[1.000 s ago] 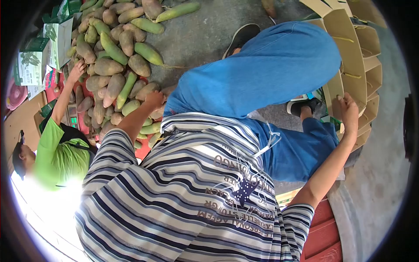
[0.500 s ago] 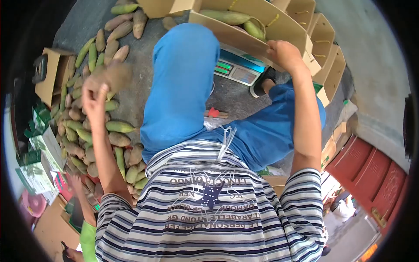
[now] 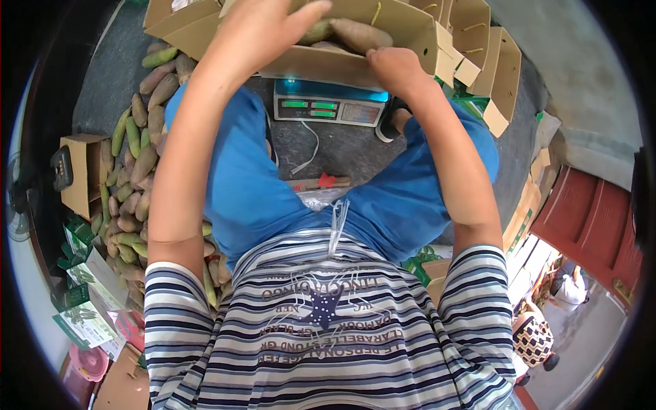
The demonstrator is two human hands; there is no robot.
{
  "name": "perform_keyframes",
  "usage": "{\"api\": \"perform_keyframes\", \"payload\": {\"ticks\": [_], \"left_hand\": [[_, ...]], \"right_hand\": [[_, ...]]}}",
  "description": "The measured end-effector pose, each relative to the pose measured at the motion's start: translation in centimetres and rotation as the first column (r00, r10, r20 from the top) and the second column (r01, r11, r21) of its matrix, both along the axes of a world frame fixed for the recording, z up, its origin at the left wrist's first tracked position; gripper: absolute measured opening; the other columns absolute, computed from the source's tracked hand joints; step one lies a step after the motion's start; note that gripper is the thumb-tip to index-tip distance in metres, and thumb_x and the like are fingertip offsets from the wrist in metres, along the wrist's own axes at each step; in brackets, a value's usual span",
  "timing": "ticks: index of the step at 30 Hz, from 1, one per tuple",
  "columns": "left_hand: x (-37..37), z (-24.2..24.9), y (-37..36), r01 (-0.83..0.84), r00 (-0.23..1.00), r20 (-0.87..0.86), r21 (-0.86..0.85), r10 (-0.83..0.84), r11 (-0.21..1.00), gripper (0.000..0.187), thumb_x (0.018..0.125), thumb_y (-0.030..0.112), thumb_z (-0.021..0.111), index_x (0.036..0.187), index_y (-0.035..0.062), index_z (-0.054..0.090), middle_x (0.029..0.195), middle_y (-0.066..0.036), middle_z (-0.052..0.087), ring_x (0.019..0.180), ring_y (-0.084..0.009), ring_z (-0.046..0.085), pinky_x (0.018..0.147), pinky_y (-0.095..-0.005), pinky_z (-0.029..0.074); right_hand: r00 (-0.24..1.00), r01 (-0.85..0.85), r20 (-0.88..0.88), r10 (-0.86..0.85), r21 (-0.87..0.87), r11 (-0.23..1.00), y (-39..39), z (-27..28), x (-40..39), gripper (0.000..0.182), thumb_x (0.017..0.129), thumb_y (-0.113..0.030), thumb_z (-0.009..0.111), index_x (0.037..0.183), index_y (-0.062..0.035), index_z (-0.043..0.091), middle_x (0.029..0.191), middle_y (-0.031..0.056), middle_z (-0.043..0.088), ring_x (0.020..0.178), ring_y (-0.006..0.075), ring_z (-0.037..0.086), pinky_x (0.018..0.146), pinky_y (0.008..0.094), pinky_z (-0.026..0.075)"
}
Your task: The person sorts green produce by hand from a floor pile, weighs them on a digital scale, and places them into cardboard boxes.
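A long cardboard box stands behind a digital scale and covers its back part. Inside it lie brown and green elongated tubers. My left hand is over the left part of the box, its thumb stretched out to the right; its other fingers are mostly cut off by the top edge, and no held item shows. At the box's near rim, beside a brown tuber, my right hand has its fingers closed on the cardboard edge.
Many tubers are heaped on the dark floor at left, beside a small open box. More open boxes stand at upper right. Green-and-white cartons lie at lower left. A person is at lower right.
My left hand has moved from the heap, where it held a blurred brown tuber, up and right over the box. A brown tuber now shows near my right hand. More of the scale is visible.
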State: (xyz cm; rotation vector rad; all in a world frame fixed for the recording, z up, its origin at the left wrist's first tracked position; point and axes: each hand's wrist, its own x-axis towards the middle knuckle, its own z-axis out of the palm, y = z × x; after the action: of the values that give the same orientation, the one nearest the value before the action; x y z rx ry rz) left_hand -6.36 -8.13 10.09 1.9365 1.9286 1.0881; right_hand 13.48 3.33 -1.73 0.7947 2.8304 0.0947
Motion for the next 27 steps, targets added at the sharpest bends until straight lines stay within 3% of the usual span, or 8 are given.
{"api": "perform_keyframes", "payload": {"ticks": [2,6,8,12,16,19,21,27], "left_hand": [[-1.5,-4.0,2.5,0.220,0.951,-0.220,-0.005,-0.216,0.976,0.044,0.082,0.021,0.062,0.119,0.0009,0.048,0.108,-0.019,0.058,0.101,-0.0273,0.057,0.087,-0.0349,0.045],[-1.7,-9.1,3.4,0.066,0.844,-0.440,-0.481,-0.306,0.874,0.040,0.080,0.027,0.063,0.110,0.0020,0.051,0.103,-0.021,0.057,0.099,-0.0357,0.056,0.084,-0.0416,0.045],[-1.1,-8.7,2.7,-0.024,0.766,-0.496,-0.658,-0.409,0.753,0.039,0.079,0.027,0.064,0.106,0.0018,0.050,0.102,-0.020,0.057,0.097,-0.0370,0.056,0.083,-0.0436,0.045],[-1.5,-9.6,3.4,0.085,0.804,-0.447,-0.566,-0.392,0.820,0.039,0.079,0.028,0.064,0.106,0.0030,0.050,0.103,-0.019,0.056,0.098,-0.0371,0.055,0.082,-0.0440,0.045],[-1.6,-10.7,3.9,0.100,0.743,-0.491,-0.590,-0.454,0.801,0.041,0.080,0.029,0.063,0.110,0.0050,0.049,0.106,-0.019,0.055,0.101,-0.0362,0.053,0.084,-0.0435,0.044],[-1.8,-11.2,4.0,0.115,0.744,-0.492,-0.572,-0.452,0.812,0.044,0.081,0.031,0.061,0.114,0.0055,0.049,0.107,-0.019,0.055,0.103,-0.0357,0.053,0.085,-0.0433,0.044],[-1.6,-10.5,4.1,0.133,0.751,-0.474,-0.573,-0.459,0.809,0.043,0.081,0.031,0.061,0.114,0.0054,0.049,0.108,-0.019,0.055,0.104,-0.0356,0.052,0.085,-0.0433,0.043],[-0.6,-10.0,4.1,0.165,0.760,-0.452,-0.561,-0.467,0.811,0.042,0.081,0.027,0.061,0.114,0.0041,0.049,0.109,-0.020,0.055,0.104,-0.0367,0.052,0.085,-0.0427,0.043]], "right_hand": [[0.999,0.029,-0.018,-0.029,0.005,1.000,-0.1,0.7,-0.3,0.011,0.080,-0.004,0.048,0.085,-0.0032,0.057,0.078,0.0135,0.064,0.077,0.0313,0.063,0.063,0.0406,0.051],[0.933,-0.056,-0.349,0.084,0.089,0.994,0.1,-0.5,0.0,0.015,0.079,-0.005,0.047,0.089,-0.0030,0.058,0.078,0.0163,0.063,0.077,0.0332,0.062,0.066,0.0410,0.051],[0.967,-0.008,-0.253,0.015,0.029,1.000,0.3,-0.5,0.1,0.015,0.077,-0.007,0.051,0.086,-0.0048,0.062,0.083,0.0144,0.065,0.079,0.0304,0.063,0.067,0.0399,0.052],[0.966,0.086,-0.234,-0.113,-0.123,0.989,0.1,5.1,0.0,0.019,0.086,-0.012,0.050,0.098,-0.0008,0.060,0.088,0.0161,0.064,0.077,0.0281,0.063,0.065,0.0374,0.050],[0.687,0.076,-0.710,-0.155,-0.143,0.987,-1.6,11.5,4.8,0.020,0.083,-0.016,0.057,0.094,-0.0009,0.062,0.089,0.0175,0.063,0.086,0.0357,0.059,0.072,0.0400,0.047],[0.525,0.293,-0.699,-0.485,-0.387,0.874,-4.6,12.7,10.6,0.022,0.082,-0.015,0.058,0.099,-0.0019,0.061,0.094,0.0180,0.063,0.088,0.0359,0.059,0.076,0.0403,0.047],[0.602,0.326,-0.646,-0.470,-0.338,0.883,-4.2,7.7,18.2,0.026,0.090,-0.022,0.056,0.104,0.0006,0.059,0.087,0.0030,0.063,0.079,0.0105,0.057,0.068,0.0273,0.047],[0.305,0.869,-0.162,-0.939,-0.356,0.344,-16.6,-4.2,36.1,0.031,0.083,-0.027,0.058,0.105,-0.0049,0.060,0.098,0.0147,0.064,0.093,0.0319,0.061,0.080,0.0384,0.047]]}}
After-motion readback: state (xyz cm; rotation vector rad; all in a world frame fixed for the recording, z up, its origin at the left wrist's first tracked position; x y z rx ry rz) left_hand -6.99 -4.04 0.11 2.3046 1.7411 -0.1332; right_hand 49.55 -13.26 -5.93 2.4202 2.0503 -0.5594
